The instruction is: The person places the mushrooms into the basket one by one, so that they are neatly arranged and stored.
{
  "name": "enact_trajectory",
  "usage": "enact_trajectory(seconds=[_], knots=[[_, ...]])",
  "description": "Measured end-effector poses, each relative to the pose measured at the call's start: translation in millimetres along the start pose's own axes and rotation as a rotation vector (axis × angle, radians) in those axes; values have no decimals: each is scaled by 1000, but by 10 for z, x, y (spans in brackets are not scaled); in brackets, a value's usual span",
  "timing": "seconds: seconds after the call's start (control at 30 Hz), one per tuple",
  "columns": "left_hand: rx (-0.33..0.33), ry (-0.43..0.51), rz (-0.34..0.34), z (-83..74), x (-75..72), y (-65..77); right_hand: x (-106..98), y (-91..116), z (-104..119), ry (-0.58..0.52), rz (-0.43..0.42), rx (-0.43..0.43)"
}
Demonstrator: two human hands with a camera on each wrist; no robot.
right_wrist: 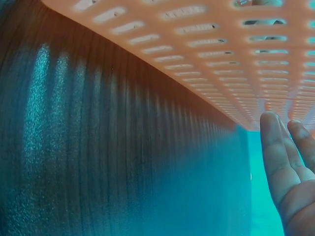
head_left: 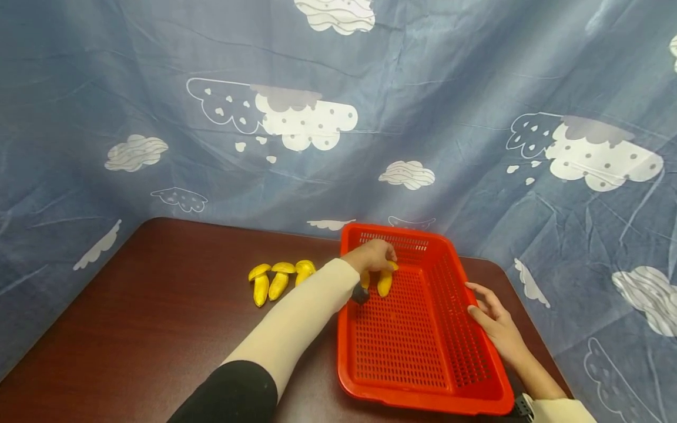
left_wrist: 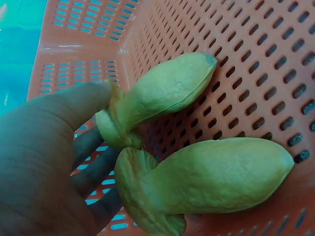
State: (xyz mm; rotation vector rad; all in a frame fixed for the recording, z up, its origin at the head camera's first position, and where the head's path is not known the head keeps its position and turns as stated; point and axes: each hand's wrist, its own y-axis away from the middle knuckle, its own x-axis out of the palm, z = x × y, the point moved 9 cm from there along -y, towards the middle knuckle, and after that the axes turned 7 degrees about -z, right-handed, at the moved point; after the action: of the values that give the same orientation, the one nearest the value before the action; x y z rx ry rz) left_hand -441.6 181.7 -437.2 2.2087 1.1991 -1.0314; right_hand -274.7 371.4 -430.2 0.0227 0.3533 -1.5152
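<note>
My left hand (head_left: 374, 255) reaches into the back left part of a red plastic basket (head_left: 394, 393). In the left wrist view its thumb lies on the cap of a yellow mushroom (left_wrist: 170, 86), with the fingers behind, pinching it. A second yellow mushroom (left_wrist: 226, 177) lies right beside it against the slotted basket. From the head, both mushrooms (head_left: 385, 285) show partly behind the hand. My right hand (head_left: 499, 330) is at the basket's right rim, thumb and fingertips touching the edge. The right wrist view shows its fingers (right_wrist: 273, 152) fairly straight beside the outer wall.
Three more yellow mushrooms (head_left: 278, 286) lie in a row on the dark brown table (head_left: 158, 311), left of the basket; my left sleeve partly covers one. A blue cloud-patterned curtain (head_left: 449, 76) hangs behind and beside the table.
</note>
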Motion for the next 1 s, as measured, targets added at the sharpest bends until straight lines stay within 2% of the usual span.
enact_trajectory(seconds=[0.27,0.43,0.77,1.0], knots=[[-24,1,-1,14,-3,1,-18,-10,-11,19,-16,10],[-4,32,-19,-20,-46,2,-34,-18,-20,15,-19,14],[100,163,-101,-143,-236,20,-31,-46,8,15,-23,23],[178,139,-90,-299,-268,118,-25,-16,-13,21,-30,35]])
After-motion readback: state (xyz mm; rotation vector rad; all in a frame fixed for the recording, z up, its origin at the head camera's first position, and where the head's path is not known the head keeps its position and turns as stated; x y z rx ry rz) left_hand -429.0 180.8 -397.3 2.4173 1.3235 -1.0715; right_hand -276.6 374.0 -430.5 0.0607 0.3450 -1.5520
